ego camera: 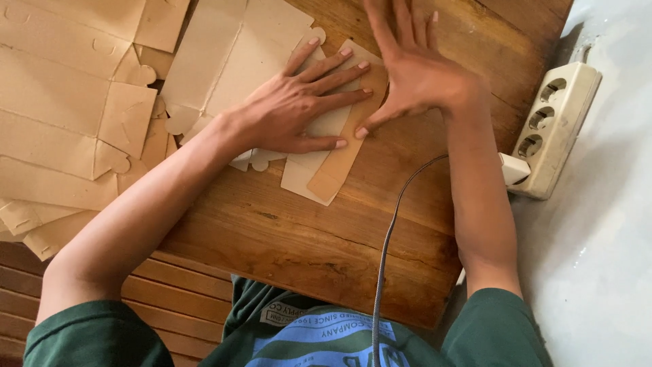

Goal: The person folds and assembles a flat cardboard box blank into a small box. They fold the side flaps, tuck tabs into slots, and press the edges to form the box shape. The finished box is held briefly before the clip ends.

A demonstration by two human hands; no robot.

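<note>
A flat, unfolded tan cardboard box blank (234,51) lies on a wooden table (305,238). My left hand (299,102) lies flat on it with fingers spread, pressing down its right part. My right hand (414,64) is beside it, fingers stretched out and blurred, its thumb on a narrow brown cardboard flap (336,170) that is folded over along the blank's right edge. Neither hand grips anything.
A stack of several more flat box blanks (61,115) covers the table's left side. A cream power strip (553,126) with a white plug (513,168) sits at the table's right edge; a grey cable (387,251) runs from it across the table toward me.
</note>
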